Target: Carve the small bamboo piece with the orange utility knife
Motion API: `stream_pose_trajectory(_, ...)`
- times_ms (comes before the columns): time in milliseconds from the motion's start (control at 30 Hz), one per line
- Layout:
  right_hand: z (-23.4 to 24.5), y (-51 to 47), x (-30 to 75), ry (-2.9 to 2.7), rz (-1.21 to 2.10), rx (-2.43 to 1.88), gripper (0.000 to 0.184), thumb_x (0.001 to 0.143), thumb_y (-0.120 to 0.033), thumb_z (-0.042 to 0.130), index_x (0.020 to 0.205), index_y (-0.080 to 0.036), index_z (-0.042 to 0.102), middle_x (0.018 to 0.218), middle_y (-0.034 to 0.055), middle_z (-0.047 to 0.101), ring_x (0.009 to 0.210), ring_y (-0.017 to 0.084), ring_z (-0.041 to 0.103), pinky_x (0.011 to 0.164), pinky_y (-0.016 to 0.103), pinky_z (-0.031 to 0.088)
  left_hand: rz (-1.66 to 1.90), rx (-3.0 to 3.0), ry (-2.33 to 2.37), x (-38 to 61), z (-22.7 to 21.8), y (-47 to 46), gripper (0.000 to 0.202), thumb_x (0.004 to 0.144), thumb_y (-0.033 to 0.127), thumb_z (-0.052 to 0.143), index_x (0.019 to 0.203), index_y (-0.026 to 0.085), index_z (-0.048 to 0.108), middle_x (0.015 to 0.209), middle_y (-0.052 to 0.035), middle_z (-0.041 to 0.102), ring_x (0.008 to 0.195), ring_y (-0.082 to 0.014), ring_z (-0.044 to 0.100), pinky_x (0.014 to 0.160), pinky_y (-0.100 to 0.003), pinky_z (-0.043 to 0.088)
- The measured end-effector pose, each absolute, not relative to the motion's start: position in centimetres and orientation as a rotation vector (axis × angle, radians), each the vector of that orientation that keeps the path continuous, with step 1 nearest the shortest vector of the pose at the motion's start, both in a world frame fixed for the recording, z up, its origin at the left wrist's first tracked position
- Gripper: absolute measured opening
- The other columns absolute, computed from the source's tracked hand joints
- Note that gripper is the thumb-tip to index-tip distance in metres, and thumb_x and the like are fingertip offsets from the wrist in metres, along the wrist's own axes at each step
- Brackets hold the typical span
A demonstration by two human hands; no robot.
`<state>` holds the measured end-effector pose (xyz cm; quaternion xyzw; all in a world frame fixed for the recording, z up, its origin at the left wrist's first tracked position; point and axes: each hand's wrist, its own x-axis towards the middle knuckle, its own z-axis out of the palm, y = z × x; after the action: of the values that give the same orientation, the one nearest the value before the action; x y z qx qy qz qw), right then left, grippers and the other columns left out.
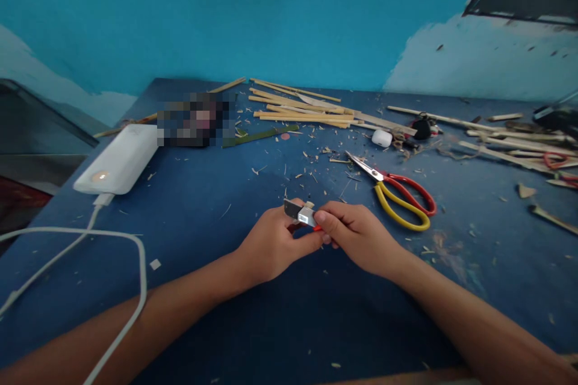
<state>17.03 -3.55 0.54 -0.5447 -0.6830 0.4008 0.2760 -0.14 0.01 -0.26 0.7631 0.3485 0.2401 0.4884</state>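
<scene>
Over the middle of the blue table, my right hand (pixel 356 231) grips a utility knife (pixel 307 216) with a short dark blade, a metal collar and a bit of red handle showing. Its thumb presses on the collar. My left hand (pixel 275 243) is curled close against it, thumb reaching under the knife. A small pale piece, perhaps wood, peeks out behind the blade at the left fingers; most of it is hidden. To the right of my hands lie scissors (pixel 406 192) with one red and one yellow handle, blades pointing to the back left.
Several bamboo strips (pixel 302 114) lie at the back, with more sticks (pixel 519 147) at the right. A white earbud case (pixel 382 138) sits among them. At the left is a white power bank (pixel 120 159), its cable (pixel 142 258) crossing my left forearm. Shavings litter the table (pixel 203 210).
</scene>
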Motion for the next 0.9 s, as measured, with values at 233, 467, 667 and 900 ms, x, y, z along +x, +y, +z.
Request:
stream_pose_trajectory(233,0.22,-3.77,17.37,-1.819,1.137,-1.455,0.036,0.094,-0.043,0.039,0.075,-0.019,0.058,0.062,-0.0018,0.056,0.056,0.01,0.053,0.052,0.022,0.039,0.571,1.847,0.896,-0.3,-0.25,0.23,0.027,0.075,0.039,0.066,0.064,0.016,0.057,0.057,0.0065,0.047,0.052,-0.0063,0.042,0.05,-0.019,0.032)
stream_pose_trajectory(467,0.21,-3.72,17.17,-1.779,1.088,-1.439,0.033,0.094,-0.041,0.041,0.077,-0.018,0.058,0.065,-0.001,0.058,0.057,0.01,0.053,0.053,0.022,0.04,0.521,1.916,0.921,-0.37,-0.58,0.25,0.031,0.077,0.036,0.063,0.057,0.015,0.052,0.053,0.0072,0.04,0.05,-0.0053,0.035,0.047,-0.019,0.026)
stream_pose_trajectory(667,0.33,-3.72,17.16,-1.812,1.063,-1.485,0.035,0.094,-0.043,0.039,0.077,-0.018,0.058,0.064,-0.0002,0.057,0.056,0.01,0.053,0.052,0.023,0.04,0.558,1.939,0.882,-0.19,-0.32,0.14,0.028,0.081,0.037,0.059,0.062,0.017,0.059,0.054,0.0063,0.043,0.051,-0.0064,0.036,0.05,-0.02,0.03)
stream_pose_trajectory(900,0.34,-3.77,17.15,-1.817,1.067,-1.455,0.035,0.094,-0.042,0.04,0.077,-0.018,0.058,0.066,-0.0001,0.058,0.056,0.01,0.054,0.053,0.023,0.041,0.547,1.89,0.909,-0.21,-0.43,0.15,0.036,0.079,0.041,0.06,0.056,0.016,0.048,0.054,0.0064,0.041,0.052,-0.0067,0.037,0.049,-0.02,0.029)
